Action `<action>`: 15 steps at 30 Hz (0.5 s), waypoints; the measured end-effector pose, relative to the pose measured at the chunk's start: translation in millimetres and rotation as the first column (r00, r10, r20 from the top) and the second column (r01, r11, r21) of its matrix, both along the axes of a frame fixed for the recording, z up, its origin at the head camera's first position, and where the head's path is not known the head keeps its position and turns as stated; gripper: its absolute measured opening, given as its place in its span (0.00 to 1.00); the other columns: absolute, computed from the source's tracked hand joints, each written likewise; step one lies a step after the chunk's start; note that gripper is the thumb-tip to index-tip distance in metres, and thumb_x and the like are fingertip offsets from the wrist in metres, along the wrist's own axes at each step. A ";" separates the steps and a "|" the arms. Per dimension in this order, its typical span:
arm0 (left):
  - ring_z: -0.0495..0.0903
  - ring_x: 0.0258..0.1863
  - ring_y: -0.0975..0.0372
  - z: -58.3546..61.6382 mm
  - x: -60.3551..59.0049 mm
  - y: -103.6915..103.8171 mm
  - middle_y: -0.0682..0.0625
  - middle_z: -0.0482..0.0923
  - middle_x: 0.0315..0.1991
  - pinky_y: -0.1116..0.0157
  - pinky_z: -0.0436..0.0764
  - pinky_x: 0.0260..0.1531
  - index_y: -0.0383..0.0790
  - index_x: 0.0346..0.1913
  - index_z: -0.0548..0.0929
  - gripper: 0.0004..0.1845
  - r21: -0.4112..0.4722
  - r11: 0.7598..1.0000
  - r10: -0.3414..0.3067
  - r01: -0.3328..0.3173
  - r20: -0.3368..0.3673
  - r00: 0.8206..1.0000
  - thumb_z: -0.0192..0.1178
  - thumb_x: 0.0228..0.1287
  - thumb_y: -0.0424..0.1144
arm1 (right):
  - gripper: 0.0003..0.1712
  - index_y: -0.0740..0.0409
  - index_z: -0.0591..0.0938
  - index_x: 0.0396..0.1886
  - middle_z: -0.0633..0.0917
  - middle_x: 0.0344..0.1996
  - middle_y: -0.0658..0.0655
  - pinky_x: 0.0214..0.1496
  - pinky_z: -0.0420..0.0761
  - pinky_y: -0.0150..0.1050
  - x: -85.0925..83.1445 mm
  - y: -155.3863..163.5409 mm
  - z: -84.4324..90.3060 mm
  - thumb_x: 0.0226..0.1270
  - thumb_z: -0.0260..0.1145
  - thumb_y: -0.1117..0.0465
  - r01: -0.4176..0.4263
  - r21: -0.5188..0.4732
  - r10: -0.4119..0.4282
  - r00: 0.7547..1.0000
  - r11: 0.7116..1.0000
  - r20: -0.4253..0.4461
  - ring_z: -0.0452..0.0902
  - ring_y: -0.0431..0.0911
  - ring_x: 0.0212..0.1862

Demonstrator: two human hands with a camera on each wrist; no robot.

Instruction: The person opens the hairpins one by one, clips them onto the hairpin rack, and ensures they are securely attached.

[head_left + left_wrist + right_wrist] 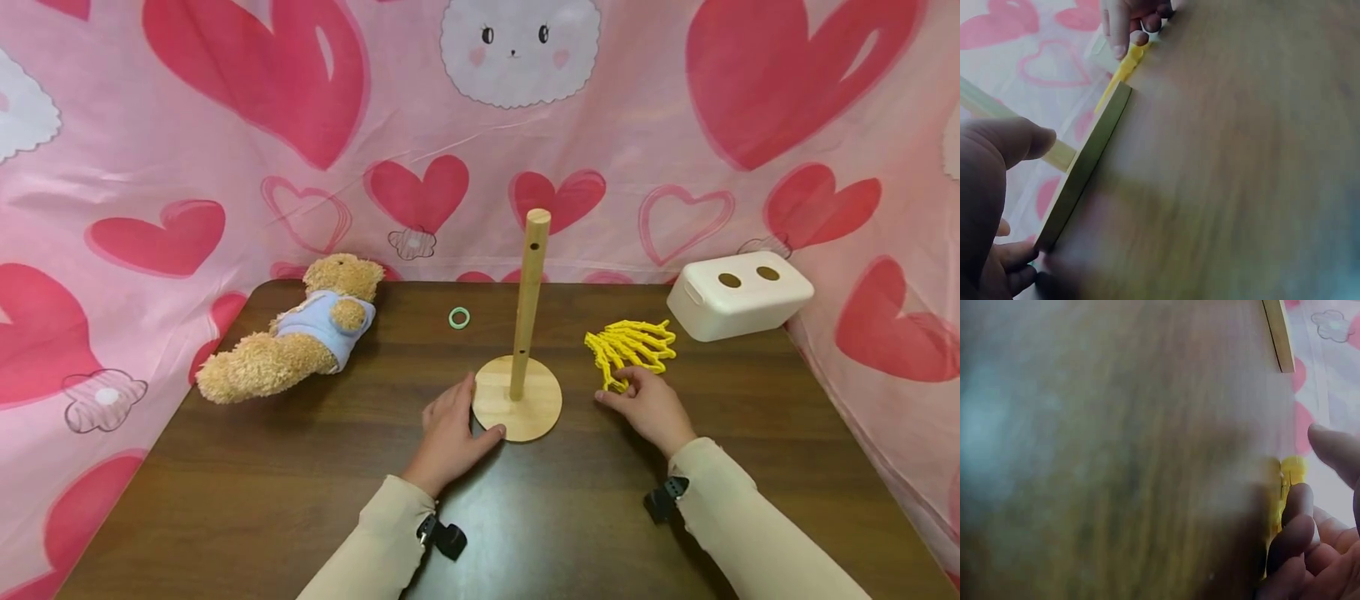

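Note:
A wooden stand (534,417), a round base with an upright post drilled with small holes, stands in the middle of the table. My left hand (452,435) grips the left edge of its base, thumb at the front rim and fingers along the side. In the left wrist view, fingertips touch the edge of the base (1085,172). To the right lies a yellow piece (633,343) with several thin, knobbly branches. My right hand (651,410) is at its near end, with thumb and index finger apart. The right wrist view shows fingers beside the yellow piece (1293,467), partly hiding it.
A small green ring (459,317) lies behind the stand to the left. On the left side lies a teddy bear (318,321) in a light blue top. A white box (738,304) with two round holes sits at the back right, near the pink curtain (630,125).

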State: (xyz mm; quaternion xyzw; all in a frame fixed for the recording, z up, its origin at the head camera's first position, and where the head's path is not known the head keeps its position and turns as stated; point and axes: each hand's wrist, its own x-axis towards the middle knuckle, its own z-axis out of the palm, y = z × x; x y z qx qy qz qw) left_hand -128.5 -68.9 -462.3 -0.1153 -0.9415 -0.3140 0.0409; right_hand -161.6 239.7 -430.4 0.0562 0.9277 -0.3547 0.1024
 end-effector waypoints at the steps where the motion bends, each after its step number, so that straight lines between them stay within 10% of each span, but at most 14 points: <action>1: 0.61 0.64 0.52 -0.3 -0.9 1.7 0.45 0.64 0.65 0.49 0.53 0.58 0.38 0.71 0.56 0.50 -0.003 1.000 0.007 -0.007 0.000 1.000 0.62 0.50 0.62 | 0.40 0.60 0.72 0.59 0.72 0.29 0.56 0.30 0.65 0.40 -0.5 -0.4 0.8 0.55 0.65 0.37 0.002 0.008 -0.002 1.000 1.000 0.007 0.67 0.48 0.30; 15: 0.60 0.63 0.53 -2.7 -4.6 8.2 0.49 0.65 0.64 0.49 0.53 0.55 0.41 0.66 0.66 0.49 -0.071 0.995 0.070 -0.071 -0.011 0.997 0.67 0.42 0.65 | 0.33 0.58 0.73 0.58 0.76 0.28 0.54 0.29 0.68 0.39 -0.6 -1.0 -1.1 0.58 0.66 0.44 -0.052 0.060 0.050 0.998 0.997 0.028 0.70 0.47 0.29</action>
